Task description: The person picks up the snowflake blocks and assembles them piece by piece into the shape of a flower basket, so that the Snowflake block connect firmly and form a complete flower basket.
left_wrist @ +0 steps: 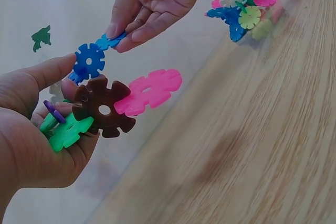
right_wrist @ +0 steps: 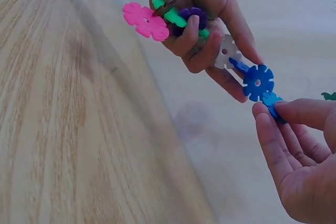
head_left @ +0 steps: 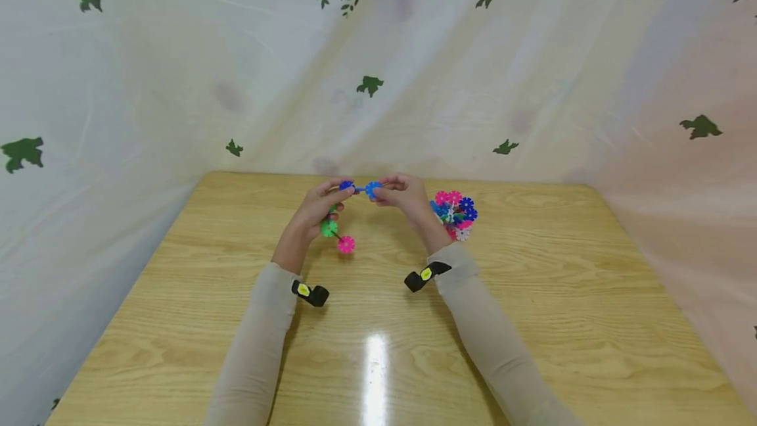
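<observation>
Above the far part of the table, both hands hold one chain of slotted plastic snowflake discs. The left hand [head_left: 317, 208] pinches a dark blue disc between thumb and finger, its other fingers curled round the chain. From that hand hang green [left_wrist: 71, 132], purple [right_wrist: 193, 18], brown [left_wrist: 104, 109] and pink discs [left_wrist: 148, 92]; a whitish disc [right_wrist: 227, 52] shows by the fingers. The right hand [head_left: 407, 194] pinches a light blue disc [head_left: 372, 190] at the chain's other end. A blue disc [right_wrist: 258, 83] joins edge-on between the two hands.
A clump of joined snowflake discs [head_left: 454, 212] in many colours sits on the wooden table [head_left: 532, 321], just right of the right hand. Behind the table hangs a pale cloth [head_left: 284, 84] with green leaf prints. Each wrist wears a black strapped camera [head_left: 427, 275].
</observation>
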A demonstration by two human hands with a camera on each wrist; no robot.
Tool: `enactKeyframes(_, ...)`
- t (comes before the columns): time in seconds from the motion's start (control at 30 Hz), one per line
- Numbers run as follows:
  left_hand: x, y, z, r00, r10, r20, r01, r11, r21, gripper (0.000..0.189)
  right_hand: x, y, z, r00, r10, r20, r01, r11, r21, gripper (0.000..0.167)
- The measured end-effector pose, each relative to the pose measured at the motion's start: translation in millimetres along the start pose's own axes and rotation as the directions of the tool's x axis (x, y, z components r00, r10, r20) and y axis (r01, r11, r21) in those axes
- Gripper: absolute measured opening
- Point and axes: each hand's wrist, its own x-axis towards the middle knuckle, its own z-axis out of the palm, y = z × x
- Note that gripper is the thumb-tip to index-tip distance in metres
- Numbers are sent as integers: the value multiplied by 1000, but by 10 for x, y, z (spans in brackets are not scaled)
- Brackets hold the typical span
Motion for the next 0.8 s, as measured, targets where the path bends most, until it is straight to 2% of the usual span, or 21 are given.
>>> enactKeyframes(0.47, 3, -11, 51, 1000, 19, 14, -20, 999, 32, 39, -65, -34, 47, 998, -33, -49, 34, 999, 7, 19)
enactKeyframes(0.8, -28, 1, 81, 1000, 23, 13, -23, 999, 44, 41, -67, -42, 54, 996, -61, -63, 65, 996, 64, 15)
